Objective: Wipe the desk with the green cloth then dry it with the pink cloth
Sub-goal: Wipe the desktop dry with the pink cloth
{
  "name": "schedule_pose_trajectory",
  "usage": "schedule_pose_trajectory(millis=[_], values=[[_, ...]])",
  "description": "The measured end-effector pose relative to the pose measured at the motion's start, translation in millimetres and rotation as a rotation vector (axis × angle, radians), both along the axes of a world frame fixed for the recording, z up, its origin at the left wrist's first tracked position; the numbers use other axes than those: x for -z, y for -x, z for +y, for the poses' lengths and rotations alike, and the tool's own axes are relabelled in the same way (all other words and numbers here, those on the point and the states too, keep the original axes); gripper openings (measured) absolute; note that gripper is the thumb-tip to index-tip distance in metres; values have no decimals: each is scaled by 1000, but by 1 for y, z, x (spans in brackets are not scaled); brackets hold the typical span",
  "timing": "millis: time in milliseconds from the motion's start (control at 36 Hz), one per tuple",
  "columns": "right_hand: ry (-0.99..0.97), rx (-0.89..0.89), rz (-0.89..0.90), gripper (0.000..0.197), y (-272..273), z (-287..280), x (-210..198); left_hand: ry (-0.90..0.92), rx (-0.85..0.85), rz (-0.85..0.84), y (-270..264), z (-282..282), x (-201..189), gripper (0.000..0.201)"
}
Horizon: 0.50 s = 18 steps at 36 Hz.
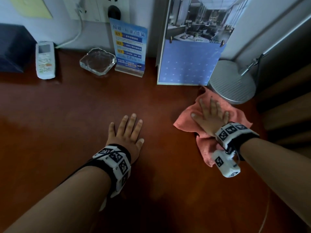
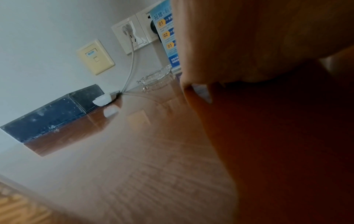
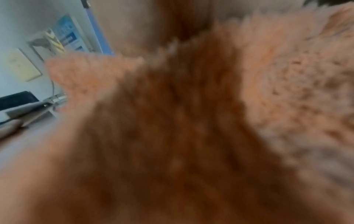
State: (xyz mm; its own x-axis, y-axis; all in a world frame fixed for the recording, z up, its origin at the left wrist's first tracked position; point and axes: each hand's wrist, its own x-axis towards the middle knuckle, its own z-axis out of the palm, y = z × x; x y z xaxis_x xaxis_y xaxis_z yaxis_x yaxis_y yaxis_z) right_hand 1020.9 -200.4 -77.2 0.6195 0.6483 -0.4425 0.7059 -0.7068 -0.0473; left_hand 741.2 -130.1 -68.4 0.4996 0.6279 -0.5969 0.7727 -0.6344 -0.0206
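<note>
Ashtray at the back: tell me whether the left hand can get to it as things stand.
Probably yes. The left hand lies flat and holds nothing, and the desk between it and the ashtray is bare.

Right hand [image 1: 210,115] on cloth [image 1: 185,122] before lamp base [image 1: 235,83]; left hand [image 1: 127,133] on desk [image 1: 67,106] alongside.

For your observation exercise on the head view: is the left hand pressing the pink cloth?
No. The left hand lies flat on the bare desk, while the right hand presses the pink cloth.
</note>
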Motion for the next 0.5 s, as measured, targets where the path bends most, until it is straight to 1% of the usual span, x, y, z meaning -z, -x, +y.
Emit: schedule_pose_trajectory(millis=[83, 139, 167, 250, 361, 417, 500], values=[[-14, 88, 9, 75, 15, 7, 2, 0, 0, 0, 0, 0, 0, 60], [-31, 87, -9, 77, 32, 19, 2, -2, -1, 2, -2, 0, -1, 61], [-17, 44, -7, 77, 42, 25, 1, -4, -1, 3, -2, 0, -1, 61], [0, -161, 40, 75, 81, 44, 2, 1, -5, 14, -3, 0, -2, 61], [-28, -442, 43, 63, 127, 62, 4, 19, -12, 55, -4, 2, -3, 61], [-21, -511, 33, 59, 131, 66, 3, 22, -18, 57, -4, 2, -4, 60], [-28, -550, 48, 60, 115, 62, 1, 17, -11, 74, -4, 1, -4, 60]])
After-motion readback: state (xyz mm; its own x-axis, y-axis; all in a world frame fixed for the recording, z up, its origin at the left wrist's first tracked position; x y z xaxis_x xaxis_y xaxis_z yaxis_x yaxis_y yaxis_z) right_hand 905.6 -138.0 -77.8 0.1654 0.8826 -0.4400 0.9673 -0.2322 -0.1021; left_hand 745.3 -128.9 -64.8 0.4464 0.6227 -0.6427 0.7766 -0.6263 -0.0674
